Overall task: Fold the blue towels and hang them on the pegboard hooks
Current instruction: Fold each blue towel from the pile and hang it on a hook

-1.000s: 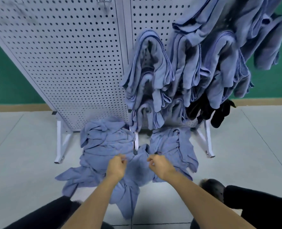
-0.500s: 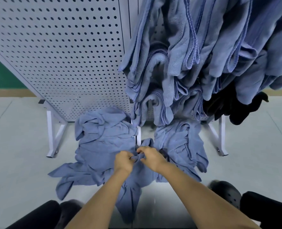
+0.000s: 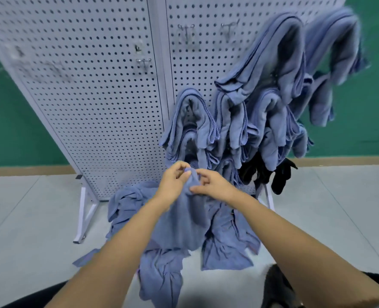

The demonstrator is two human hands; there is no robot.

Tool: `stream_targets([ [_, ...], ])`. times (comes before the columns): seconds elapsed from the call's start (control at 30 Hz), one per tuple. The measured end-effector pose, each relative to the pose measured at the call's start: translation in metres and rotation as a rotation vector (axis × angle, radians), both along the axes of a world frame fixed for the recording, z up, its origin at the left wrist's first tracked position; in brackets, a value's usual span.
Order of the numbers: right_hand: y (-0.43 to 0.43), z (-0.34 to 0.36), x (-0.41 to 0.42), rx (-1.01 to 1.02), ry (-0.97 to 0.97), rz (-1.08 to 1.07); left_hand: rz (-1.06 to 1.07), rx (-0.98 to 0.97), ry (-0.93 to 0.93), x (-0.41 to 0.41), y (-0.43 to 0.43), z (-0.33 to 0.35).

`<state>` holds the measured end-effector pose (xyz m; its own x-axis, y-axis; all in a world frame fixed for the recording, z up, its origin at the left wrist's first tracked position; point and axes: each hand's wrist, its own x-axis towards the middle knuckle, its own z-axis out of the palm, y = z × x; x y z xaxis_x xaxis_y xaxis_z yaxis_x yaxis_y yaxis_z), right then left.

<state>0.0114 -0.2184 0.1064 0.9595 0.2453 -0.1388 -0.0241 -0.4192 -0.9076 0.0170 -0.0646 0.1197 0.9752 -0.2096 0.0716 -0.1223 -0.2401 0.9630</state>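
A blue towel [image 3: 181, 221] hangs in the air from both my hands, its lower end dangling over the floor pile. My left hand [image 3: 174, 183] pinches its top edge, and my right hand [image 3: 210, 185] pinches the same edge right beside it. Below lies a heap of loose blue towels [image 3: 226, 241] on the floor. The white pegboard [image 3: 90, 103] stands behind, with several folded blue towels [image 3: 261, 107] hung on its right half. Bare metal hooks [image 3: 143, 61] stick out higher up.
The pegboard rests on white metal legs [image 3: 84, 216] on a pale tiled floor [image 3: 28, 218]. Black cloths [image 3: 279, 176] hang under the folded towels at the right. A green wall [image 3: 362, 121] runs behind. My dark-clad knees fill the bottom corners.
Both hands have risen from the floor pile, lifting one towel with them. My view has tilted upward, so more of the pegboard and its bare hooks shows.
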Motion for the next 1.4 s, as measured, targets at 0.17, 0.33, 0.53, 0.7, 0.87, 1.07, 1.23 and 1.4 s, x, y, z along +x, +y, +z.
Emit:
stream_targets([
  [0.17,-0.022,0.094,-0.023,-0.059,-0.144,-0.016,-0.076,0.024,-0.046,-0.017,0.001,0.086],
  [0.33,-0.028,0.139,-0.049,-0.092,-0.296,-0.072,-0.276,0.606,0.101,-0.035,0.015,0.123],
  [0.53,-0.028,0.135,-0.059,-0.020,-0.370,-0.252,-0.382,-0.001,0.319,-0.058,0.019,0.118],
  [0.7,-0.018,0.141,-0.056,0.181,-0.380,-0.375,-0.505,0.398,0.409,-0.062,0.014,0.103],
  [0.87,-0.011,0.136,-0.047,0.351,-0.348,-0.406,-0.391,-0.058,0.561,-0.060,0.015,0.098],
  [1.07,-0.017,0.120,-0.044,0.170,-0.179,-0.431,-0.258,-0.662,0.470,-0.053,0.021,0.114],
  [1.23,-0.026,0.121,-0.056,0.314,0.171,-0.390,-0.230,-0.766,0.384,-0.052,0.022,0.121],
  [1.4,-0.026,0.124,-0.052,0.619,0.143,-0.356,-0.288,-0.577,0.372,-0.057,0.020,0.122],
])
